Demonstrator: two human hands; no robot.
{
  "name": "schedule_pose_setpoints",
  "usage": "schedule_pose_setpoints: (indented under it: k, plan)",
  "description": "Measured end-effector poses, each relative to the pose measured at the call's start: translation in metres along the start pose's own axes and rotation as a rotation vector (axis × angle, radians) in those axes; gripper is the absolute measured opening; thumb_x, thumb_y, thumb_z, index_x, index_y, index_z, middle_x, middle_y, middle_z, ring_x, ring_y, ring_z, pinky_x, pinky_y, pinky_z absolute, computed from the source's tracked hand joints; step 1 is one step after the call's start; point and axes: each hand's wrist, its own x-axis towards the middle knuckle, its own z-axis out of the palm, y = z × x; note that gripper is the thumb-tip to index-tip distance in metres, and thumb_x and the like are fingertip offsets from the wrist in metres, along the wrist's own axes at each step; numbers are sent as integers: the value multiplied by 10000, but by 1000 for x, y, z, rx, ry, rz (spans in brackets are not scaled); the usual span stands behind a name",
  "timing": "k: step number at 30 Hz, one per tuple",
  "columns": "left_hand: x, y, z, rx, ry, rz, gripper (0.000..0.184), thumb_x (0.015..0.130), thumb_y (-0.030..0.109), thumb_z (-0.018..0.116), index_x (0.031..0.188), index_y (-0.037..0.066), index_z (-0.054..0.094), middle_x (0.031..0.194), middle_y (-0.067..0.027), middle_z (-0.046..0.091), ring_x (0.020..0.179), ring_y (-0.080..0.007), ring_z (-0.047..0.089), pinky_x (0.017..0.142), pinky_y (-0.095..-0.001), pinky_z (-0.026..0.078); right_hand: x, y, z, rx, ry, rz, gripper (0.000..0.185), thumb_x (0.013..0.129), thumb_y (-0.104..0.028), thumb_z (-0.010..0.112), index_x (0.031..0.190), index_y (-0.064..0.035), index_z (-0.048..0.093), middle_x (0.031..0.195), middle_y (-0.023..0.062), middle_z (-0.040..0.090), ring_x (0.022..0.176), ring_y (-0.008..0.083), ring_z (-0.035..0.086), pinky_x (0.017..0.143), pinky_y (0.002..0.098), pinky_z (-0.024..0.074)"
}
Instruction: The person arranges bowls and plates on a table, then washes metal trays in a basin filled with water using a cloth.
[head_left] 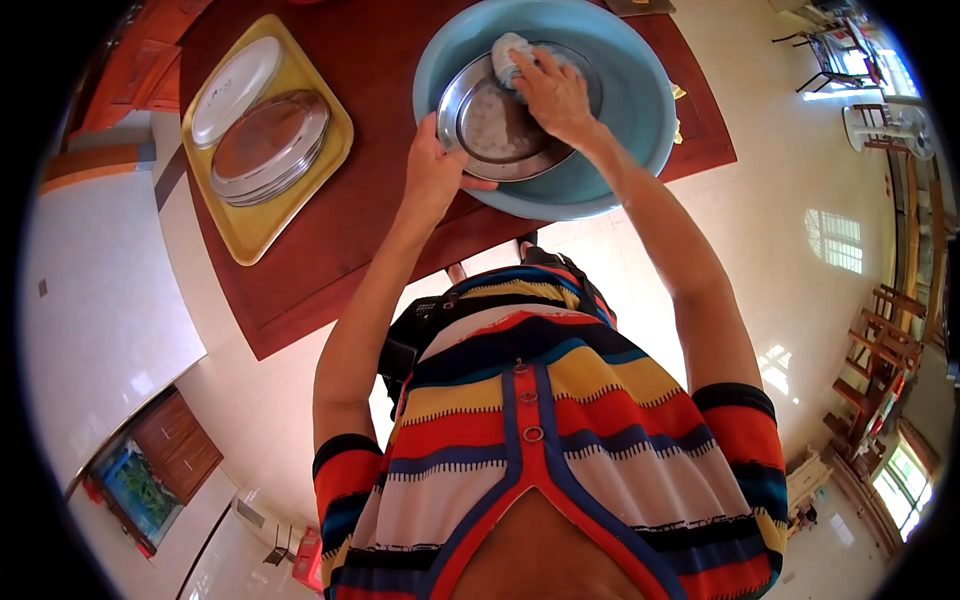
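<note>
A round metal plate (490,125) is tilted inside a large blue basin (643,120). My left hand (437,170) grips the plate's near left rim, with the thumb on top. A whitish cloth (507,58) is bunched under my right hand (553,92), whose fingers press it against the plate's far inner side. Whitish wet patches or suds show on the plate's bottom. How much water the basin holds I cannot tell.
The basin stands on a dark red table (375,110). To the left lies a yellow tray (335,125) with a stack of metal plates (270,145) and a white oval plate (237,90). Wooden chairs (880,340) and a white fan (905,130) stand far right.
</note>
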Motion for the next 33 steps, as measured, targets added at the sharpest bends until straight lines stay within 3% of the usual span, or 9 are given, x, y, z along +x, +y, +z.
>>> schedule_pose_setpoints:
  k: [2, 7, 9, 15, 22, 25, 30, 31, 33]
  plan:
    - [-1, 0, 2, 8, 15, 0, 579, 700, -119, 368, 1269, -53, 281, 1092, -223, 516, 878, -333, 615, 592, -385, 597, 1, 16, -5, -217, -56, 29, 358, 844, -289, 536, 1199, -260, 494, 1195, 67, 499, 927, 348, 532, 792, 507, 391]
    - [-2, 1, 10, 28, 118, 13, 565, 694, -112, 387, 1253, -64, 314, 1090, -213, 526, 853, -330, 622, 561, -369, 597, -15, 51, -23, -297, -177, 81, 318, 840, -197, 495, 1154, -236, 525, 1124, 111, 527, 951, 373, 525, 766, 532, 399]
    - [-1, 0, 9, 26, 126, 3, 562, 689, -110, 391, 1246, -66, 327, 1085, -212, 529, 849, -331, 622, 556, -369, 597, -30, 53, -35, -59, -212, 29, 271, 794, -134, 568, 1063, -150, 542, 1111, 139, 527, 870, 401, 535, 765, 465, 428]
    - [1, 4, 11, 50, 175, -42, 553, 667, -109, 387, 1218, -69, 376, 1062, -218, 533, 830, -338, 623, 547, -379, 597, -57, -2, -70, 252, -314, -190, 305, 703, 19, 603, 981, -102, 566, 1102, 158, 519, 948, 373, 529, 795, 445, 418]
    - [3, 4, 9, 24, 142, -61, 541, 668, -110, 383, 1207, -57, 392, 1044, -209, 529, 835, -346, 615, 562, -396, 595, -59, -66, -46, 491, -124, -256, 384, 765, -9, 565, 1129, -132, 544, 1198, 172, 484, 1018, 384, 480, 883, 410, 361]
    - [6, -7, 5, 25, 128, -18, 526, 697, -118, 384, 1218, -50, 366, 1094, -223, 491, 838, -369, 609, 545, -404, 594, -40, -75, -35, 383, -43, -266, 405, 790, -35, 541, 1180, -141, 519, 1221, 188, 465, 1034, 399, 469, 894, 414, 356]
    - [11, -21, 2, 45, 79, 31, 545, 719, -108, 384, 1254, -52, 292, 1178, -262, 431, 844, -380, 613, 543, -362, 598, -16, -37, -5, 195, -67, -118, 417, 816, -82, 521, 1227, -147, 485, 1260, 221, 429, 1061, 417, 455, 910, 435, 356]
    - [7, -14, 6, 64, 88, 38, 520, 718, -129, 376, 1226, -25, 338, 1131, -198, 495, 881, -331, 610, 549, -365, 596, -12, -28, -2, 187, -49, -108, 415, 823, -88, 518, 1233, -147, 480, 1261, 225, 428, 1066, 416, 457, 910, 439, 359]
    - [7, -13, 4, 63, 99, 20, 510, 721, -127, 374, 1220, -28, 344, 1128, -201, 495, 880, -334, 610, 547, -360, 596, -4, -11, 0, 183, -74, -94, 414, 839, -96, 506, 1248, -145, 463, 1260, 242, 422, 1068, 415, 471, 895, 445, 380]
